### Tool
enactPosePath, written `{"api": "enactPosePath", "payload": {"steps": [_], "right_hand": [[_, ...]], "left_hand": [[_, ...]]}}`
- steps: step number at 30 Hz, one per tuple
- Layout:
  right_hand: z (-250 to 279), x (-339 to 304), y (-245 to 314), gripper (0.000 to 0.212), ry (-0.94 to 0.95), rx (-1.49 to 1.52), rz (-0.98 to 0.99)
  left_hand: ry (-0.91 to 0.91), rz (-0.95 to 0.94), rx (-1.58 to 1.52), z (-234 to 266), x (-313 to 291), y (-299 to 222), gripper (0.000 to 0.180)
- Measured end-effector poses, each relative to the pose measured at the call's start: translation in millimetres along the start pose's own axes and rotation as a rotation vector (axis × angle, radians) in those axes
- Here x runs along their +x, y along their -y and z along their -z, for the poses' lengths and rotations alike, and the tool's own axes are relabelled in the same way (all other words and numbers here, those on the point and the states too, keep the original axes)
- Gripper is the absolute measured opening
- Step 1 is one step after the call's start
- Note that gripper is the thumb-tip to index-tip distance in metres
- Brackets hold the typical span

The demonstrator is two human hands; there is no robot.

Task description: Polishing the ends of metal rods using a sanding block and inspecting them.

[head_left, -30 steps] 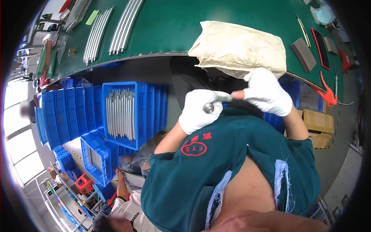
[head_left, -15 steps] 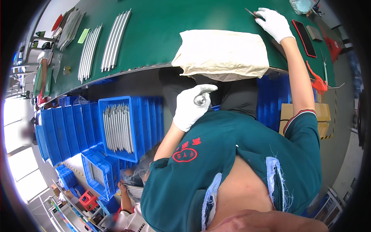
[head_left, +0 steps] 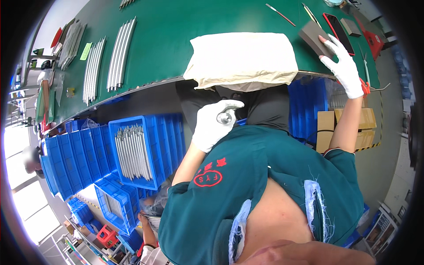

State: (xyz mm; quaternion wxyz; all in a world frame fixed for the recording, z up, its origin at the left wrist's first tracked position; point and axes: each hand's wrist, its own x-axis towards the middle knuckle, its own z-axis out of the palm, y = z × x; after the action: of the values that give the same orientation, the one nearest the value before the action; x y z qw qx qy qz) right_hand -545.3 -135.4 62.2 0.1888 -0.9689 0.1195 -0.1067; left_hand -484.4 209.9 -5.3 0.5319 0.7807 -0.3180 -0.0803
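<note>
The grey-brown rectangular block (head_left: 312, 39) is gripped by your right hand (head_left: 343, 66) at the right of the green table (head_left: 161, 48); half a second ago that hand was at the slim tool (head_left: 281, 15), now lying loose, so handling has passed to the block. Nearer, your left hand (head_left: 211, 126) curls around a metal part (head_left: 225, 118), shiny round end showing.

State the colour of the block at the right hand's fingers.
The block is plain grey-brown; it shows best in the head view.
</note>
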Motion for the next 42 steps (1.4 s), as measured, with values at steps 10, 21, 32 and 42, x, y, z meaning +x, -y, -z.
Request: {"api": "enactPosePath", "payload": {"steps": [10,21,32,42], "right_hand": [[-53,-5,126,0.038,0.612,0.555,0.760],[-52,-5,139,0.043,0.601,0.383,0.833],[-32,-25,122,0.045,0.418,0.326,0.566],[-56,-30,149,0.048,0.375,0.429,0.644]], "left_hand": [[0.092,-0.060,0.128,0,-15,10,0.021],[0.003,-0.200,0.244,3,-27,13,0.024],[-0.191,0.029,0.131,18,-16,3,0.012],[-0.286,0.086,0.147,6,-15,9,0.030]]}}
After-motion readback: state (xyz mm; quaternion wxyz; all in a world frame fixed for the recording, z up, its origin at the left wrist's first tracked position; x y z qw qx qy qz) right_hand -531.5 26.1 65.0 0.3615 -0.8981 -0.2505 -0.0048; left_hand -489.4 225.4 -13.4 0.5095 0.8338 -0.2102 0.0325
